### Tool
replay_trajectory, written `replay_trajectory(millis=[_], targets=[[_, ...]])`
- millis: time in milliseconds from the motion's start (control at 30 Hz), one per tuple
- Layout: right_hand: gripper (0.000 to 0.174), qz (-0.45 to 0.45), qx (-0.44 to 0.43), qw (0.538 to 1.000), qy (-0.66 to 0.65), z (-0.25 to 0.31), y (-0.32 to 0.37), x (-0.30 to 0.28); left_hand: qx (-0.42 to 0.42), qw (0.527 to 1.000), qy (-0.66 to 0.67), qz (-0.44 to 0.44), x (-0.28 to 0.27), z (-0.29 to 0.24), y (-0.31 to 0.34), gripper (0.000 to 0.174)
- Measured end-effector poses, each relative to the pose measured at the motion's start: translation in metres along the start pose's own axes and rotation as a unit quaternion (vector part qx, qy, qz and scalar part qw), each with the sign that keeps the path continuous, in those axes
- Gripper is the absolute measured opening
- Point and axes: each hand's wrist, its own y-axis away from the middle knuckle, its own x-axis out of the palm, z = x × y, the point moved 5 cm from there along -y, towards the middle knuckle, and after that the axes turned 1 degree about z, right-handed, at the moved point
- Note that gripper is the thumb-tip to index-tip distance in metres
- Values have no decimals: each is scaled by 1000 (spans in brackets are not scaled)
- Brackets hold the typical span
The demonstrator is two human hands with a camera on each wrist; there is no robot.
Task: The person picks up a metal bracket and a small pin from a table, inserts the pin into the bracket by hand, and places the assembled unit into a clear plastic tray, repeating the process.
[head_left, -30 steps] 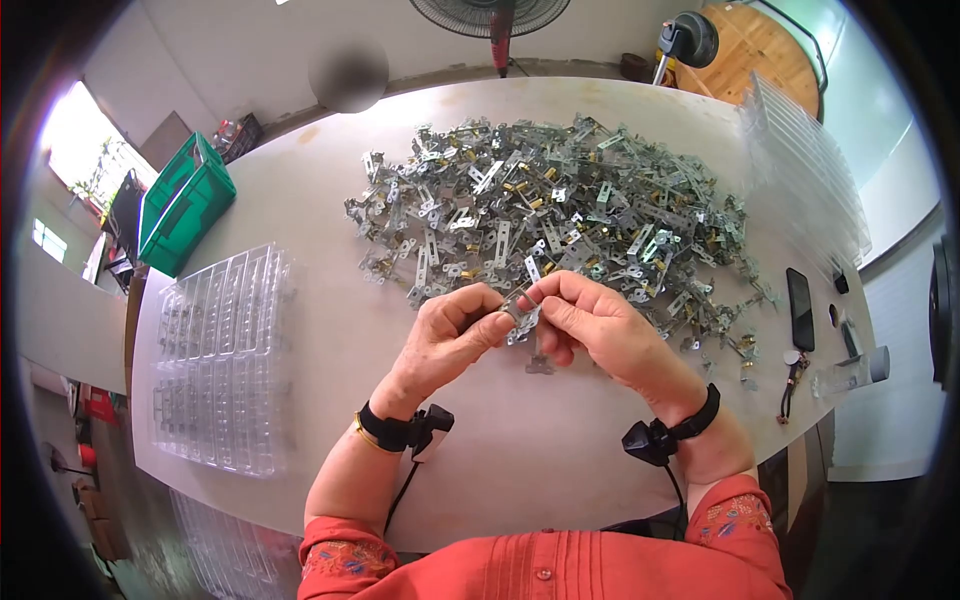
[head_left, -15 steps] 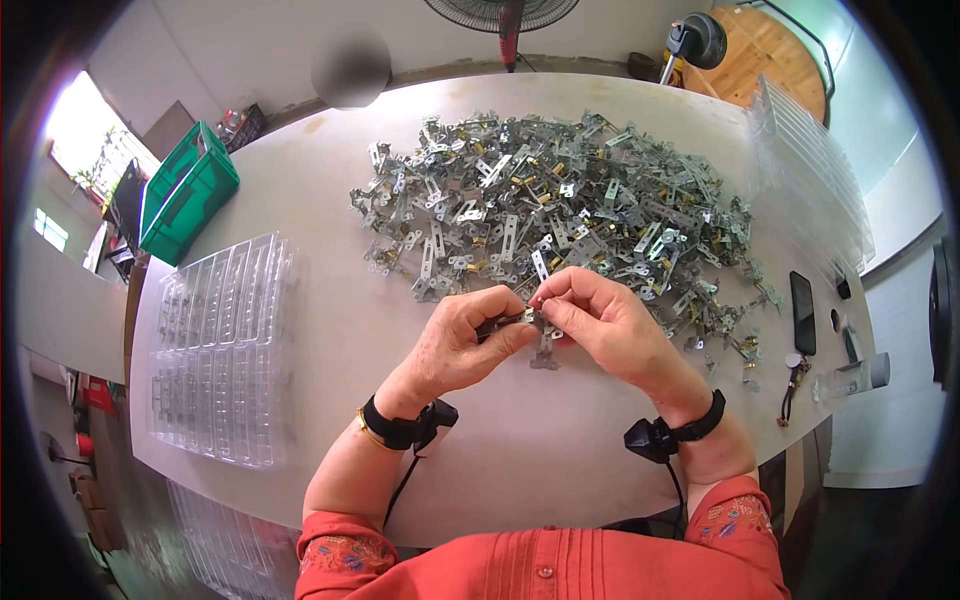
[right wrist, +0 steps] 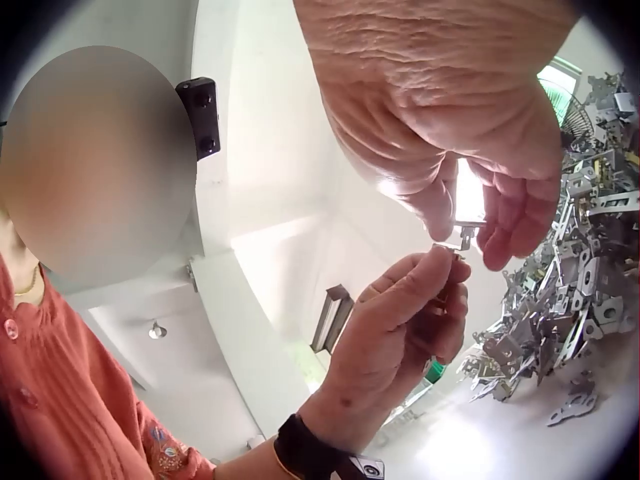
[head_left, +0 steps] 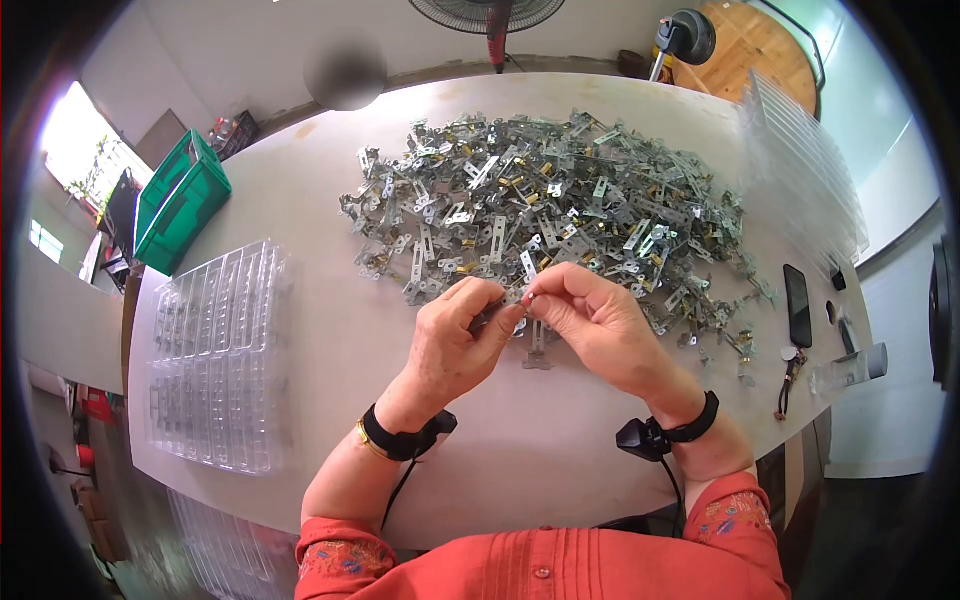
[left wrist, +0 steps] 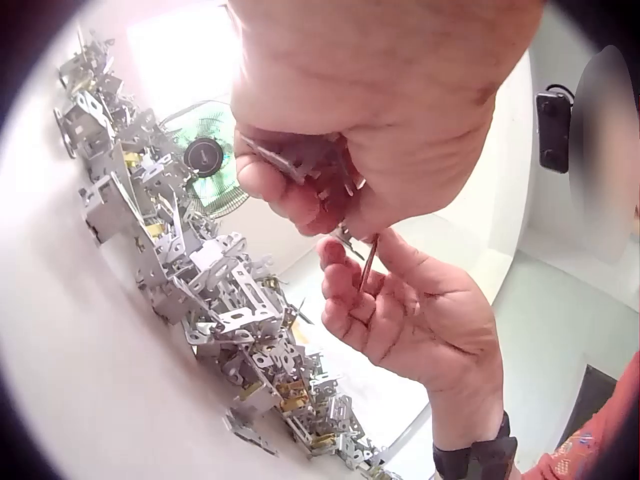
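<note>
The left hand (head_left: 452, 335) curls its fingers round a metal piece (left wrist: 300, 158), partly hidden in the palm in the left wrist view. Its thumb and fingertips meet those of the right hand (head_left: 610, 335). Between the right thumb and fingers a thin metal part (left wrist: 368, 268) is pinched; the right wrist view shows small metal (right wrist: 466, 236) where the two hands meet. Just below the fingertips in the head view is a flat metal bracket (head_left: 537, 358); whether it lies on the table or is held, I cannot tell.
A large heap of metal brackets (head_left: 560, 190) lies beyond the hands on the table (head_left: 480, 440). Clear plastic trays (head_left: 215, 365) stand at the left, a green crate (head_left: 183, 205) behind them. More clear trays (head_left: 805, 175), a phone (head_left: 797, 305) and a bottle (head_left: 850, 370) are at the right.
The metal visible between the fingertips has changed position and is now mostly covered by the fingers. Both hands stay close together, with only small shifts of the fingertips.
</note>
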Motion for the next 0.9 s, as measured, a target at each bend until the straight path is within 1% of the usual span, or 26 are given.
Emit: replay_trajectory(millis=[67,133,200,267,400,467,500,533,600,633,700,733,800,833,900], targets=[[9,-9,-10,1000,-5,-2,-1,0,10,999,-30,13,1,-5,0,16],[9,-17,-19,1000,-9,-2,-1,1,8,999,-27,17,2,-4,1,17],[8,-52,-54,997,29,5,0,-1,7,999,-24,20,1,-5,1,17],[8,-63,-60,996,30,7,0,-3,11,999,-9,48,0,-9,-1,18],[8,-90,-76,993,11,11,-1,-8,26,998,38,38,-6,-6,-3,24],[8,-92,-72,993,18,13,0,-12,-85,985,124,81,-4,4,-1,32],[9,-94,-67,993,25,14,0,-13,-117,976,148,113,-2,8,1,37],[9,-94,-67,993,26,14,-1,-14,-116,976,148,113,-3,10,1,37],[9,-94,-68,993,22,13,-1,-16,-199,930,235,201,6,18,6,36],[9,-95,-68,993,22,10,-2,-16,-199,930,235,201,6,17,5,36],[9,-101,-119,986,49,7,-5,-18,-199,924,256,201,7,15,5,35],[9,-101,-120,986,50,7,-6,-18,-197,925,256,201,8,15,5,35],[7,-168,-200,958,114,17,-3,-22,-198,932,264,148,5,15,4,31],[7,-168,-201,958,115,22,-1,-23,-198,932,264,148,6,17,5,31],[9,-149,-98,982,54,28,2,-22,-199,940,260,97,4,22,5,27]])
